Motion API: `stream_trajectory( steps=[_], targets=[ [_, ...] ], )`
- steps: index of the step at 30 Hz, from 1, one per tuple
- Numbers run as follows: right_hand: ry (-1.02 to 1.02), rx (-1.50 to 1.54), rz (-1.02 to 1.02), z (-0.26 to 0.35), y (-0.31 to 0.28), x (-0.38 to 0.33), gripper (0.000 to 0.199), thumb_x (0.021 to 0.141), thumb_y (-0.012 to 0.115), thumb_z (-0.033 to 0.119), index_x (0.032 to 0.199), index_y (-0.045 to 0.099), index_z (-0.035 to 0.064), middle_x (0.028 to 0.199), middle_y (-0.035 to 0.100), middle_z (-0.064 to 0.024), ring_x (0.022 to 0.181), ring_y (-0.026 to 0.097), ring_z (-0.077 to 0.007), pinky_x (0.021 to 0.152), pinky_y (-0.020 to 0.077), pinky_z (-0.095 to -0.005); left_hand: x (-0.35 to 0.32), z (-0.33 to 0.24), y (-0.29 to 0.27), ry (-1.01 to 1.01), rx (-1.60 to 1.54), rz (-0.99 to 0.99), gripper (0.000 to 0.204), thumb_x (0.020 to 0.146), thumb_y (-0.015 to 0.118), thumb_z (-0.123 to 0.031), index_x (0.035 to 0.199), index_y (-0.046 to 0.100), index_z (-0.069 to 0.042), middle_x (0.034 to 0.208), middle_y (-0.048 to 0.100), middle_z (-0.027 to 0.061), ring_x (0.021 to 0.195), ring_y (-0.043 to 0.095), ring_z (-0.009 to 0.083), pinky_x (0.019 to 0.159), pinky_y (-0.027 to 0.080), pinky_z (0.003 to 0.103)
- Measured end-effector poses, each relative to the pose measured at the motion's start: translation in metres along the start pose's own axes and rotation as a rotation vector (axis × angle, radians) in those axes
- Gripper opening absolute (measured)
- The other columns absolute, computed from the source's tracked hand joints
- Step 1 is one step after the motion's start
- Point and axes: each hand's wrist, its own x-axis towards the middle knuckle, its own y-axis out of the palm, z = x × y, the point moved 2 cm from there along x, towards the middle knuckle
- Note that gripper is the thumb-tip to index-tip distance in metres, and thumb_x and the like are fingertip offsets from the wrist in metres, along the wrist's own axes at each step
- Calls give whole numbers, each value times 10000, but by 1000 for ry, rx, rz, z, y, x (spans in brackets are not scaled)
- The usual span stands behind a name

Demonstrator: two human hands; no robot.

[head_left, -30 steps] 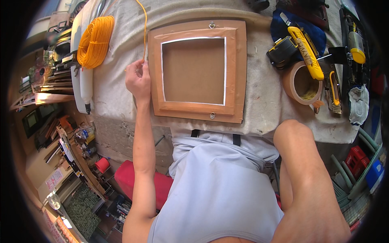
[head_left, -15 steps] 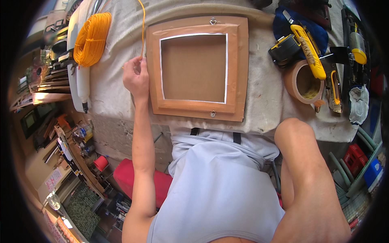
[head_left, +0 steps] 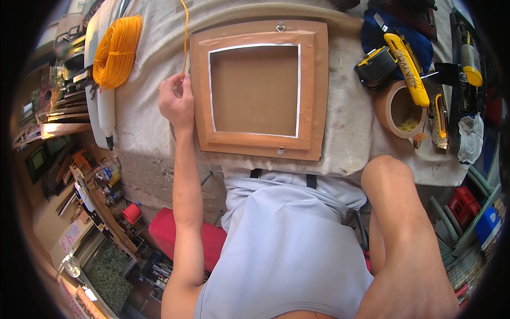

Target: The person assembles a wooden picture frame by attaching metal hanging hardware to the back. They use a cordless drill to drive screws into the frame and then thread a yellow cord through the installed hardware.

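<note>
My left hand (head_left: 177, 101) is closed in a pinch on an orange cord (head_left: 186, 40), just beside the left edge of a picture frame. The cord runs up from my fingers past the top of the view. The frame (head_left: 311, 95) lies face down, its back edged with brown tape around a recessed brown panel. A metal hanging ring (head_left: 280, 26) is fixed at the top of its border and another ring (head_left: 280, 151) at the bottom. My right arm is bent, its elbow by the table's front edge; the right hand is out of sight.
A coil of orange cord (head_left: 118, 53) lies at the left, near a white bottle (head_left: 107, 114). On the right of the cloth-covered table (head_left: 348, 127) are a yellow utility knife (head_left: 406, 69), a tape measure (head_left: 376, 65), a tape roll (head_left: 390, 114) and a smaller cutter (head_left: 439, 122).
My left hand keeps its pinch on the cord beside the frame and has hardly moved. The whole view has shifted very slightly.
</note>
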Motion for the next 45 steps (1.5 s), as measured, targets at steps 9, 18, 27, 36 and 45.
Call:
stream_trajectory(
  steps=[9, 18, 27, 36, 45],
  targets=[
    [-83, 70, -52, 3, 18, -10, 245, 588, 671, 176, 432, 482, 171, 464, 408, 51, 390, 420, -151, 362, 216, -330, 0, -2, -2, -26, 14, 9, 128, 891, 735, -161, 951, 723, -48, 828, 611, 26, 712, 582, 122, 632, 475, 281],
    [-84, 14, -81, 5, 19, -10, 226, 596, 680, 170, 447, 511, 163, 473, 422, 47, 403, 429, -151, 369, 231, -327, 1, -1, -1, -24, 5, 17, 136, 896, 730, -162, 956, 720, -41, 851, 630, 40, 704, 589, 131, 642, 485, 287],
    [31, 96, -56, 7, 15, -6, 222, 609, 675, 160, 453, 518, 150, 482, 439, 42, 407, 440, -154, 366, 248, -325, 1, 3, 0, 62, -22, -24, 152, 902, 738, -169, 983, 736, -39, 818, 614, -42, 570, 404, 13, 526, 371, 198],
    [-3, 79, -86, 6, 14, -6, 225, 610, 673, 157, 450, 515, 150, 483, 441, 42, 411, 446, -153, 363, 247, -323, 0, -4, -1, -26, 16, 19, 136, 896, 728, -163, 960, 722, -43, 852, 633, 38, 706, 590, 133, 647, 486, 292],
    [-45, 109, -171, 4, 21, -12, 231, 606, 674, 156, 442, 512, 160, 480, 435, 43, 409, 439, -155, 365, 239, -328, 0, 1, -1, -6, 11, 9, 136, 895, 729, -175, 952, 722, -51, 828, 612, 34, 693, 578, 136, 635, 475, 290]
  ],
)
